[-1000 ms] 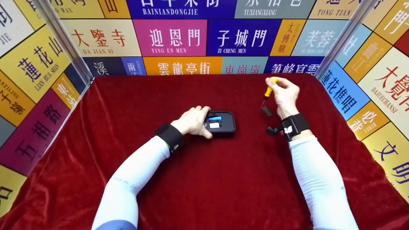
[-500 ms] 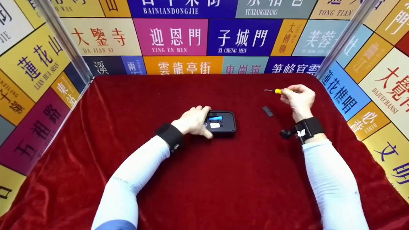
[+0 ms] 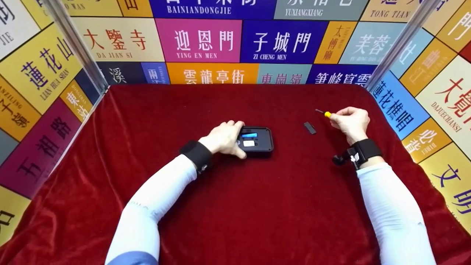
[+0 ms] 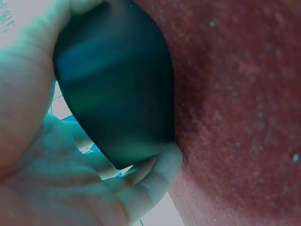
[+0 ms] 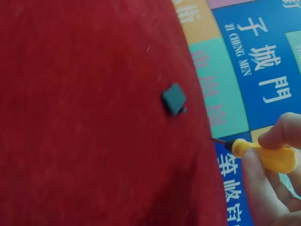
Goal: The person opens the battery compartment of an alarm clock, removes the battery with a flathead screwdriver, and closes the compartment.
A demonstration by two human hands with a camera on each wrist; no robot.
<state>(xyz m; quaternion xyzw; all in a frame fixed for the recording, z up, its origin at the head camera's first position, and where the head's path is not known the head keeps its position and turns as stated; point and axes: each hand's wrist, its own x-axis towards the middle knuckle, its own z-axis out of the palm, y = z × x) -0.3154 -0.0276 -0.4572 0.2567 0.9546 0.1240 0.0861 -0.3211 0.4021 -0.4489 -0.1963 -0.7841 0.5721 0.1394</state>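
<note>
R grip point(image 3: 351, 122), pinching yel. screwdriver point(image 5: 270, 158), has shifted right vs. earlier; L grip point(image 3: 223, 139) still clasps blk case point(image 3: 262, 146).

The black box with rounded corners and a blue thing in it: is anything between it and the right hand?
Yes: a small, dark-grey rectangular piece lies on the red velvety cloth between the right hand and the black box. It looks low, so the hand could probably pass over it.
</note>
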